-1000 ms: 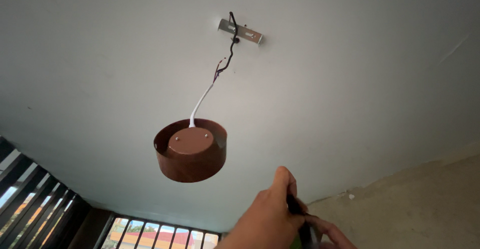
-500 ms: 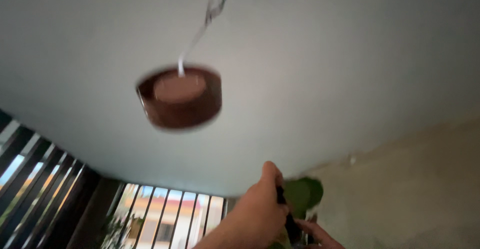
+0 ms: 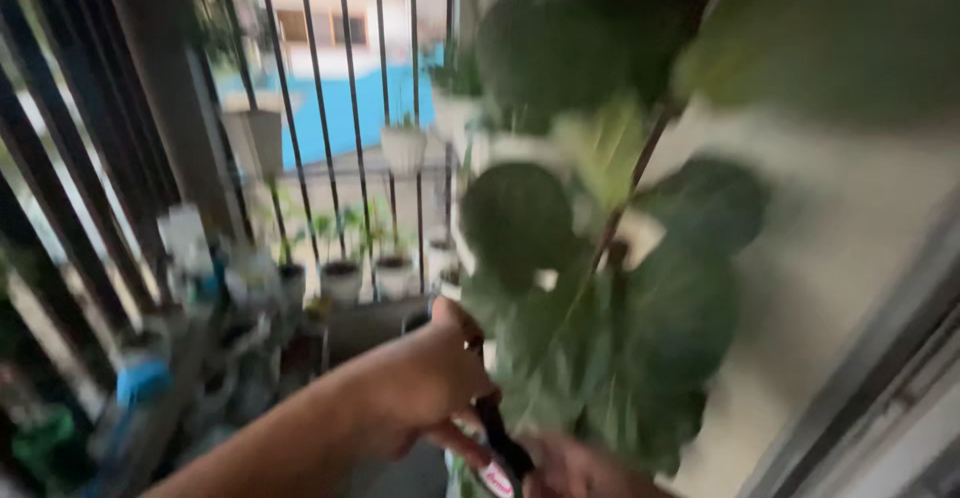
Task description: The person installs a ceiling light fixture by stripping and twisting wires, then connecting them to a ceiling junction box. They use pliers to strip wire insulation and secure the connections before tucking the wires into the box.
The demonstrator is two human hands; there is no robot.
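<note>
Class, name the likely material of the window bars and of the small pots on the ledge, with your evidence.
Window bars: probably painted metal; thin, straight, dark, evenly spaced. Small pots: white, possibly ceramic or plastic; motion blur leaves the finish unclear.

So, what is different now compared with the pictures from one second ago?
The view dropped from the ceiling and its hanging brown fixture, now out of sight, to the large-leaved plant, window bars and small pots. The left hand keeps gripping the dark tool handle; the right hand stays low beside it.
</note>
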